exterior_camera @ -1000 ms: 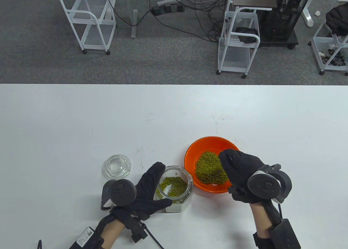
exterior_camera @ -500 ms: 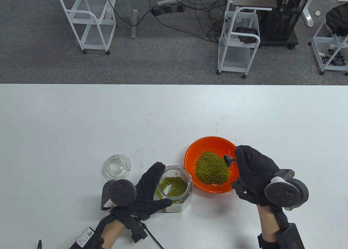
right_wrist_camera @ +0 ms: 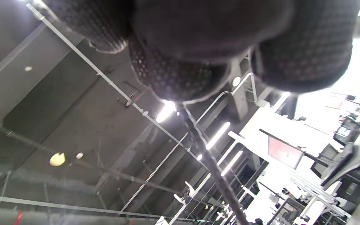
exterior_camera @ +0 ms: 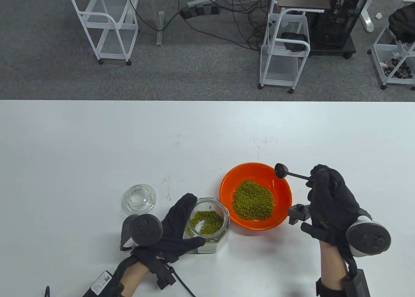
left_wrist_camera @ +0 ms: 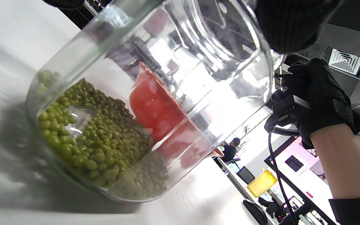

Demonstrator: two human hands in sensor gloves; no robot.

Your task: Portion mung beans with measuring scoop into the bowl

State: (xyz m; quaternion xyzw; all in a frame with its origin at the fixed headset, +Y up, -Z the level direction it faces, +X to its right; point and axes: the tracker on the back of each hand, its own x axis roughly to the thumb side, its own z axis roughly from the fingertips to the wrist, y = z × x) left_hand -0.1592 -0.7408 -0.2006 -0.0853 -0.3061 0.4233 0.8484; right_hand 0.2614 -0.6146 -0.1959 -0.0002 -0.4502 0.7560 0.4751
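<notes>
An orange bowl [exterior_camera: 282, 196] near the table's front holds a heap of green mung beans [exterior_camera: 253, 199]. Just left of it stands a clear glass jar [exterior_camera: 209, 224] with beans in its bottom [left_wrist_camera: 89, 140]. My left hand [exterior_camera: 176, 227] wraps round the jar's left side. My right hand [exterior_camera: 327, 193] pinches the thin handle of a small black measuring scoop [exterior_camera: 281, 170]. The scoop's head hangs over the bowl's far right rim; I cannot tell whether it holds beans. In the right wrist view the scoop's handle [right_wrist_camera: 212, 165] runs down from my fingertips [right_wrist_camera: 180, 78].
A glass jar lid [exterior_camera: 139, 198] lies on the white table [exterior_camera: 97, 148] left of the jar. White wire carts [exterior_camera: 284, 51] and cables stand on the carpet beyond the table's far edge.
My right hand has drawn back to the right, from over the bean heap to outside the bowl's right rim. The scoop, hidden at first, now shows level. The left hand and jar have not moved.
</notes>
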